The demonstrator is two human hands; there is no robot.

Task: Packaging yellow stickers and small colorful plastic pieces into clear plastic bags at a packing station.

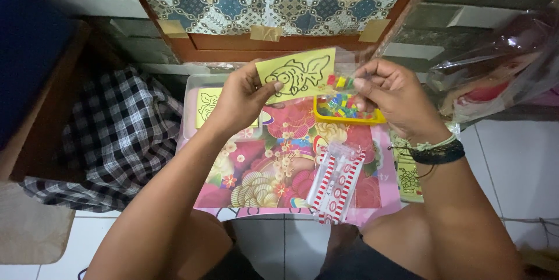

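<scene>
**Yellow fish card held up over a tray of coloured bits**

A shallow yellow tray (348,118) sits at the far edge of the flowered pink mat (273,163), toward its right corner. It holds a jumble of small pieces in red, green, blue and yellow; what kind of pieces they are is too small to tell, and the right hand covers the tray's right end. At the mat's far left corner lies a pale grey tray (195,91) with a second yellow card (207,105) in it, bearing a black line drawing that the left wrist partly hides.

The left hand (244,99) has its grip closed on the yellow fish card (298,74), thumb on the printed face, fingers behind, so the card stands above the mat's far edge, between the two trays and clear of both. The right hand (393,96) pinches a small clear packet (342,81) of coloured bits just beside the card's right edge; its fingertips are narrow on the packet, and whether packet and card touch cannot be told.

Near the mat's front edge lies a clear wrapper with red and white stripes (335,182); what it holds is unclear. Another yellow sheet (407,178) shows past the mat's right edge, mostly behind the right forearm. A checked cloth (116,134) lies left of the mat, and a crumpled clear plastic bag (495,70) at the far right is cut off by the frame.
</scene>
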